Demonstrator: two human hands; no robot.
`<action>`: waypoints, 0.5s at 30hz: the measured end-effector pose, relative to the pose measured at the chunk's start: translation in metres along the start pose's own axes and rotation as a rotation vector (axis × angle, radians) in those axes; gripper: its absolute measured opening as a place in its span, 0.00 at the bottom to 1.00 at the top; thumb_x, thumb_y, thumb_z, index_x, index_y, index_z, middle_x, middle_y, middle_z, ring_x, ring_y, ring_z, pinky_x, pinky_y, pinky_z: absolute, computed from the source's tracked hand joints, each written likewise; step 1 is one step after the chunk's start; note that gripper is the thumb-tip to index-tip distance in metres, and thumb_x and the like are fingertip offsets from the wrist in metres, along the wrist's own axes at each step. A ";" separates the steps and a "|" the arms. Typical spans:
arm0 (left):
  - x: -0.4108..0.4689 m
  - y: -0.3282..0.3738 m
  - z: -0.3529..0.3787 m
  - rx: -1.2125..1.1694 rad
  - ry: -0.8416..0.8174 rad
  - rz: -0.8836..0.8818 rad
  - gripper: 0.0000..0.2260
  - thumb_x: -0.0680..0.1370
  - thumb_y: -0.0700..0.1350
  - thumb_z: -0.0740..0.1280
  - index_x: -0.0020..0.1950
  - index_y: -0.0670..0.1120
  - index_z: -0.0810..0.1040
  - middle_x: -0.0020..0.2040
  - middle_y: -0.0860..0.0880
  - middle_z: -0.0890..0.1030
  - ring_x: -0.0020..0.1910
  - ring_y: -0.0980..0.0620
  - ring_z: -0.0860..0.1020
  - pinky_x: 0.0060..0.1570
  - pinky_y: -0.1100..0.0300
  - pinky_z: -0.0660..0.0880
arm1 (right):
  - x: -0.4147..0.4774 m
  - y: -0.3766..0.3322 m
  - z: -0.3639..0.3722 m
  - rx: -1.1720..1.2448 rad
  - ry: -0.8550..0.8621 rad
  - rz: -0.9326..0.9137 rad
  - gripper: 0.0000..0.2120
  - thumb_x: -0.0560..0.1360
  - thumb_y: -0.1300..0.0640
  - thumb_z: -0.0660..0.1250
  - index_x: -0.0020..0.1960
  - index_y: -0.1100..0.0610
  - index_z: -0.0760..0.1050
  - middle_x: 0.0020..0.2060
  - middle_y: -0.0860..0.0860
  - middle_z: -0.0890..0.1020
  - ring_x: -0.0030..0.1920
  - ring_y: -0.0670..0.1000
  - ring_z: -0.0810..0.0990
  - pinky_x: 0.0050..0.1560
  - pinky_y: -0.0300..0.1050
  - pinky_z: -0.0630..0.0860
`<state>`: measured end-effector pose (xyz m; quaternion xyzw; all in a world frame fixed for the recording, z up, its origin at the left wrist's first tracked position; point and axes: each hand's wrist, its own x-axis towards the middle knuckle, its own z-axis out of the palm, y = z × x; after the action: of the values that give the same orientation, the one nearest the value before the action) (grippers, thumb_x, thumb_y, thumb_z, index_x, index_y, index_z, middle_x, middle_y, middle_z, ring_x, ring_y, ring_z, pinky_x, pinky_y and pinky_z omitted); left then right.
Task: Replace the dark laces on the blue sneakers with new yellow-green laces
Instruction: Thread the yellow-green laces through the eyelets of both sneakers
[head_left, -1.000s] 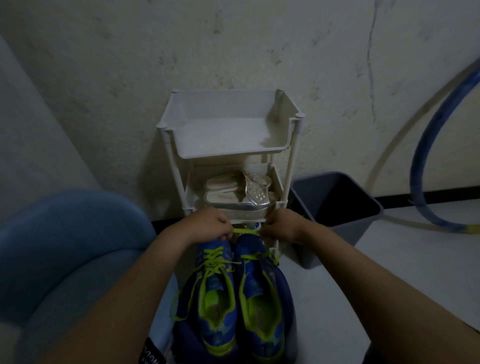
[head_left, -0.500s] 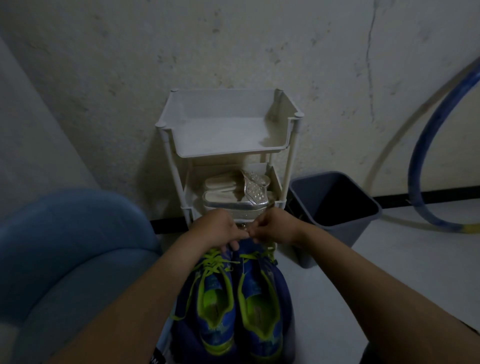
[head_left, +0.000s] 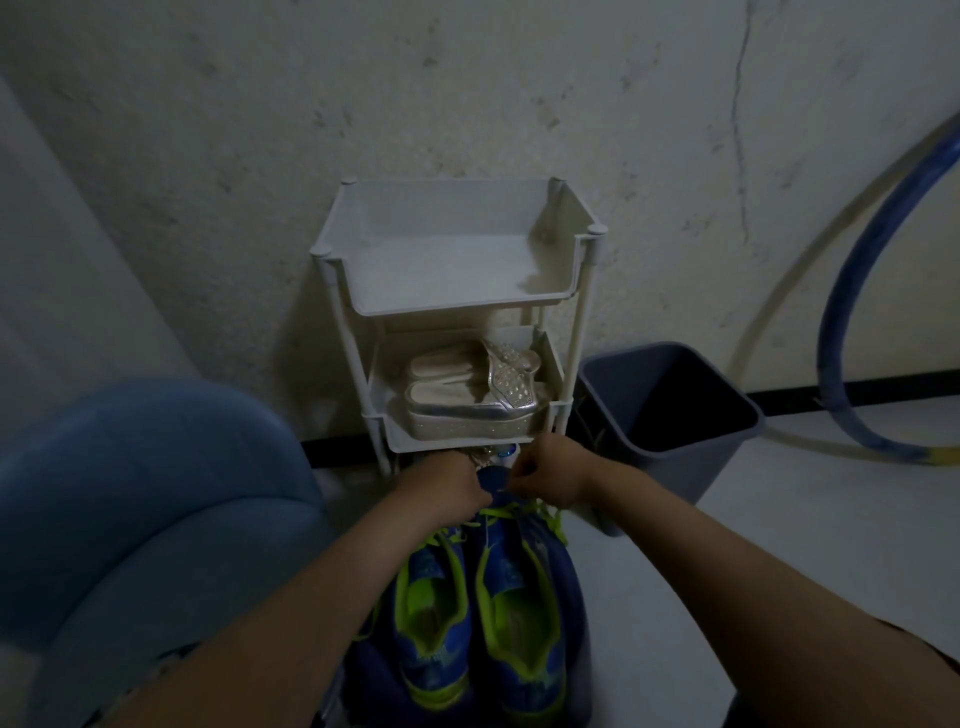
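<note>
nearest me the blue sneakers (head_left: 480, 618) sat side by side, toes pointing away, with yellow-green laces (head_left: 524, 512) threaded across their fronts and loose ends trailing off the right shoe. my left hand (head_left: 447, 483) and right hand (head_left: 545, 478) met just over the toe ends, both curled closed; the right fingers looked pinched on something small, though i could not tell what. a blue cushion (head_left: 150, 499) lay to the left. beyond the hands stood a white rack (head_left: 457, 306) with silver sandals (head_left: 472, 395) on its middle shelf, a grey bin (head_left: 670, 410) beside its right edge, and a blue hoop (head_left: 852, 312) against the wall.
</note>
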<state>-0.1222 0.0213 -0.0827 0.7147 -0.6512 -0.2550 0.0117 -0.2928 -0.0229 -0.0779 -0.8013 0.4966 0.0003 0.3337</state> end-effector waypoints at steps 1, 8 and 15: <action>0.000 0.000 0.005 0.050 -0.029 -0.016 0.14 0.71 0.58 0.69 0.37 0.47 0.78 0.40 0.50 0.81 0.44 0.50 0.80 0.43 0.57 0.77 | 0.000 0.000 0.004 -0.044 -0.010 -0.004 0.08 0.77 0.52 0.69 0.51 0.54 0.83 0.44 0.49 0.82 0.45 0.46 0.79 0.45 0.39 0.74; -0.005 0.002 0.032 0.131 -0.021 -0.125 0.19 0.67 0.55 0.73 0.53 0.46 0.78 0.48 0.49 0.80 0.48 0.48 0.79 0.47 0.53 0.77 | 0.003 -0.006 0.027 -0.224 -0.056 -0.028 0.11 0.79 0.53 0.64 0.52 0.60 0.80 0.50 0.57 0.82 0.51 0.54 0.80 0.46 0.42 0.72; -0.004 -0.003 0.033 0.020 -0.044 -0.266 0.14 0.68 0.48 0.73 0.50 0.44 0.81 0.40 0.49 0.78 0.45 0.48 0.80 0.47 0.56 0.80 | 0.002 -0.007 0.041 -0.369 -0.077 -0.025 0.13 0.80 0.49 0.62 0.48 0.57 0.79 0.42 0.54 0.76 0.44 0.52 0.75 0.45 0.46 0.72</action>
<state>-0.1322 0.0363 -0.1107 0.7891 -0.5531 -0.2635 -0.0435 -0.2728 -0.0003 -0.1064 -0.8544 0.4651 0.1177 0.1997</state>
